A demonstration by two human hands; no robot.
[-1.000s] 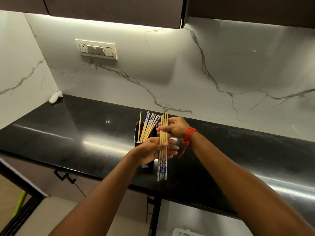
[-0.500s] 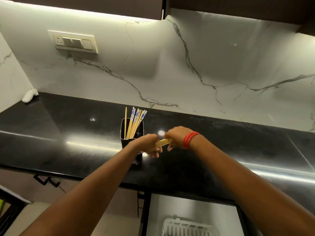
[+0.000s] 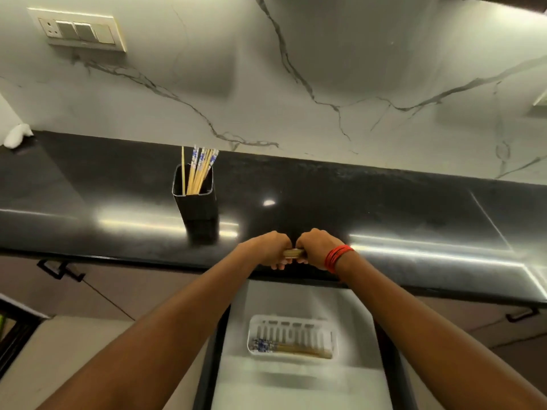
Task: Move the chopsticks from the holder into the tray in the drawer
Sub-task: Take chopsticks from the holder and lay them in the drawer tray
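Note:
My left hand [image 3: 273, 250] and my right hand [image 3: 316, 247] both grip a bundle of wooden chopsticks [image 3: 293, 253], held level over the counter's front edge; only a short stretch shows between the fists. A black square holder [image 3: 196, 205] stands on the counter to the left with several blue-patterned chopsticks [image 3: 199, 170] upright in it. Below my hands the drawer [image 3: 296, 380] is open, and a white slotted tray [image 3: 291, 324] in it holds a few chopsticks [image 3: 291, 348] lying along its near side.
The black glossy counter [image 3: 384, 202] runs across the view under a white marble wall. A switch plate [image 3: 78, 32] is on the wall at upper left. A white object [image 3: 17, 135] lies at the counter's far left. Cabinet handles [image 3: 59, 269] flank the drawer.
The bundle went from upright to level, and both hands brought it away from the holder toward the counter's front edge. The view tilted down, showing the open drawer and tray.

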